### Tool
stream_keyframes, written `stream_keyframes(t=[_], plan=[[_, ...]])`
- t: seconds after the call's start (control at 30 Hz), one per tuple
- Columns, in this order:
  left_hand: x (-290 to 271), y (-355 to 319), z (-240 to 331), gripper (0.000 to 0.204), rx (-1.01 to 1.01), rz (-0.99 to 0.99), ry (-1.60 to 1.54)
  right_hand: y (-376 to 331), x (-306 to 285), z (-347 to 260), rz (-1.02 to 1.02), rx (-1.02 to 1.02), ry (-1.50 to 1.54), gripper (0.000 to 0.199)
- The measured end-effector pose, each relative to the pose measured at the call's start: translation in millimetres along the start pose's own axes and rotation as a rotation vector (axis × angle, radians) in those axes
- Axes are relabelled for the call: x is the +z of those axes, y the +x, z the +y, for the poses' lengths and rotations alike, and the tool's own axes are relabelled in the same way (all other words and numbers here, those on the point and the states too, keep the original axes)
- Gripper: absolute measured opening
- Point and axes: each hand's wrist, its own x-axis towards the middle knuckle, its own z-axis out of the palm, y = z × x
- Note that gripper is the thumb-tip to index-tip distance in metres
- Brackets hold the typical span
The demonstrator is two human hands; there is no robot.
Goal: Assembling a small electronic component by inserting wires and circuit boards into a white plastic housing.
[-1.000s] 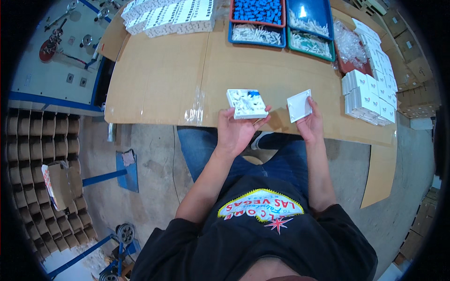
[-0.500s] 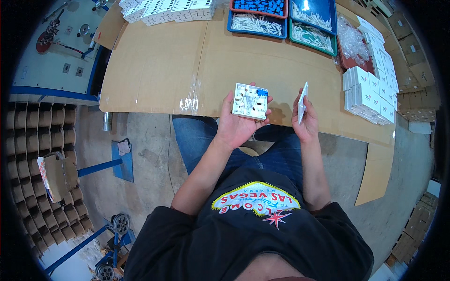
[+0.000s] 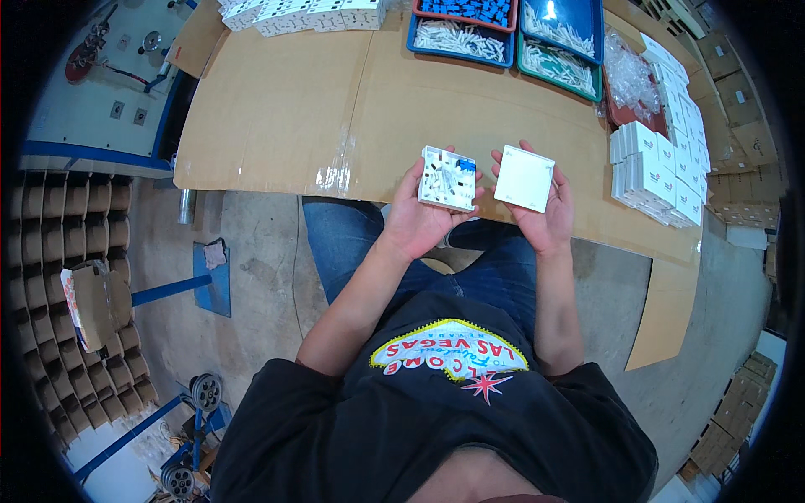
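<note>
My left hand [image 3: 416,220] holds a white square plastic housing [image 3: 446,193] from beneath, its inside facing up. Small dark and pale parts show in it, and a blue block [image 3: 466,166] sits at its far right corner. On the palm of my right hand [image 3: 547,225] rests a flat white square cover [image 3: 524,178], with the thumb and fingers around its edges. Housing and cover are side by side, a small gap apart, above the near edge of the cardboard-covered table [image 3: 277,126].
At the back are a red tray [image 3: 466,23] of blue pieces, plus blue trays [image 3: 509,57] and a green tray [image 3: 597,94] with white parts. Stacked white covers [image 3: 658,178] stand at right, beside a bin of clear plastic bags [image 3: 631,80]. White units [image 3: 323,15] line the back left.
My right hand has turned the cover from edge-on to flat and brought it slightly left, nearer the housing. My left hand has barely moved.
</note>
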Motion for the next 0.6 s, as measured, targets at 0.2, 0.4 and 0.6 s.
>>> stream_keyframes(t=[0.2, 0.4, 0.6], plan=[[-0.6, -2.1, -3.5, 0.056, -0.018, 0.113, 0.188, -2.9, 25.5, 7.6, 0.08, -0.122, -0.5, 0.06], [17.3, -8.4, -14.1, 0.056, 0.029, 0.206, 0.277, -0.1, 38.9, 45.2, 0.118, -0.401, -1.225, 0.064], [33.3, -14.7, -14.1, 0.052, 0.029, 0.338, 0.362, 1.6, 44.8, 53.3, -0.126, -0.565, -1.849, 0.069]])
